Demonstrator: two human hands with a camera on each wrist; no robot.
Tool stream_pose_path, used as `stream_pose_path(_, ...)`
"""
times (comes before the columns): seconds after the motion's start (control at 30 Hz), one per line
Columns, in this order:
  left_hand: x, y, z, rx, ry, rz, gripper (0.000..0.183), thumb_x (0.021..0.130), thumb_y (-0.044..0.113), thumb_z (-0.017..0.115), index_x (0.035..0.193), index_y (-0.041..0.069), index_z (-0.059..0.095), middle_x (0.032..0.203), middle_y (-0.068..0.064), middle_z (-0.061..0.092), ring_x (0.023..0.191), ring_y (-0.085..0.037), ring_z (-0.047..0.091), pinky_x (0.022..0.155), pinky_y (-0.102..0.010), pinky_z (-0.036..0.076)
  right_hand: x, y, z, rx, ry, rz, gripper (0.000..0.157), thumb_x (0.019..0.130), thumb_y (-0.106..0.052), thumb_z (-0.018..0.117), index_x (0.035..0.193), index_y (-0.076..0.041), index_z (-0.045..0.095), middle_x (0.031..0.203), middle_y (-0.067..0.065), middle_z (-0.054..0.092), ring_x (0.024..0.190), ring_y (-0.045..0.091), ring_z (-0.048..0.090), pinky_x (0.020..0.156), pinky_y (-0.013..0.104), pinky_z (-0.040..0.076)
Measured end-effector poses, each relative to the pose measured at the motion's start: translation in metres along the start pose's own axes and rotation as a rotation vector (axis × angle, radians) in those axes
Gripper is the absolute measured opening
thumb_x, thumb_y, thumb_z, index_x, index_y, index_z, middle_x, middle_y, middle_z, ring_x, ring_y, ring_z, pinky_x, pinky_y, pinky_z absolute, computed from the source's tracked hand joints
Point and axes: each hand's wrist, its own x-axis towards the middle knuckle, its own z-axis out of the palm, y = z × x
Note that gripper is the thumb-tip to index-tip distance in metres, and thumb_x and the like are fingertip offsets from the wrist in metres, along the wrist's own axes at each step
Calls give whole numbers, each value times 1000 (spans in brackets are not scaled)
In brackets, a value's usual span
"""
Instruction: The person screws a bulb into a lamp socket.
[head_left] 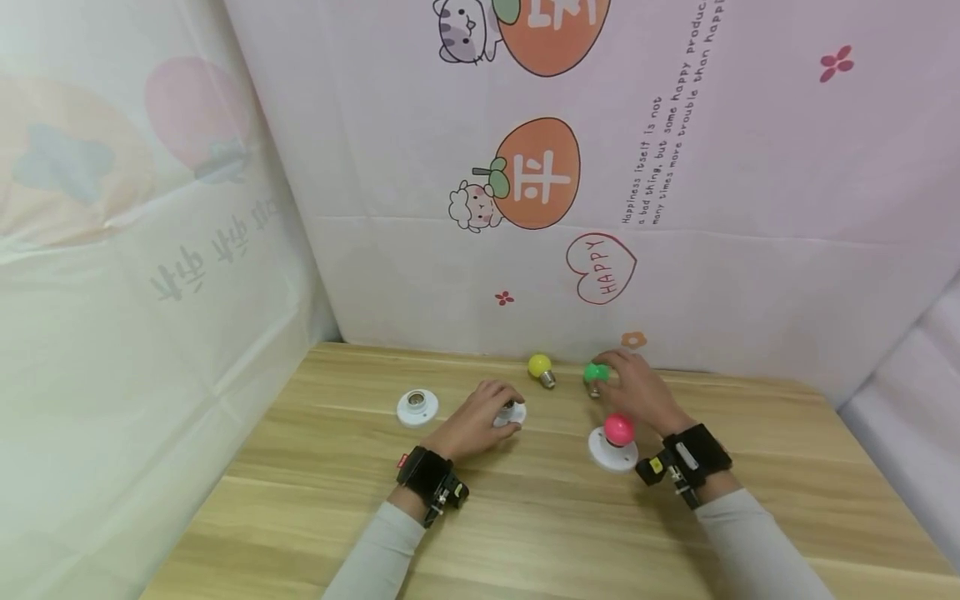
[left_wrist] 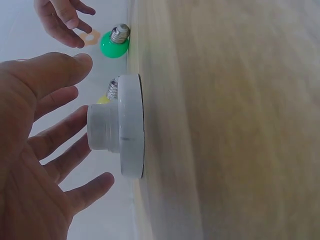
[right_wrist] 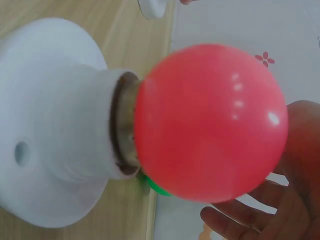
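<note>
My left hand (head_left: pixel 474 421) reaches around a white lamp socket (left_wrist: pixel 131 127) on the table. Its fingers are spread behind the socket in the left wrist view, with the thumb raised apart from it. The right hand (head_left: pixel 639 393) is over a green bulb (head_left: pixel 596 372) lying at the back of the table; the left wrist view shows its fingers loosely bent and a gap to the bulb. Just in front of that hand, a red bulb (right_wrist: pixel 210 120) sits upright in another white socket (head_left: pixel 606 454). In the right wrist view, this bulb hides part of the hand.
Between the hands, a yellow bulb (head_left: pixel 539 365) lies on its side near the back edge. A third white socket (head_left: pixel 416 410), without a bulb, stands left of my left hand. Behind the wooden table (head_left: pixel 525 517) hangs a printed cloth (head_left: pixel 420 275).
</note>
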Motion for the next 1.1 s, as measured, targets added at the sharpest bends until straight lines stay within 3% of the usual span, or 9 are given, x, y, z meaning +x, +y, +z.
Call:
stream_pose_path(0.3,0,-2,0,-26,-21,-22,45,89,30,67,129,16,53,131,5,44,122,-10,38,102,-27,40,6,10,1,-1,-19,14,38,91,-21,63,126,-6,59,133,16,52,125,40,41,101,62,34)
stream_pose_path(0.8,-2,-3,0,0,-49,-55,61,86,27,71,139,11,46,137,-4,44,126,-17,37,107,-32,36,14,29,12,-40,-56,-76,44,86,-11,64,130,-5,57,136,22,47,122,45,41,99,64,35)
stream_pose_path(1.1,-2,-6,0,3,-78,-76,64,86,25,71,142,10,43,139,-5,42,128,-17,37,108,-32,35,18,36,18,-58,-92,-124,47,87,-13,66,132,-3,55,138,25,46,124,45,41,101,64,34)
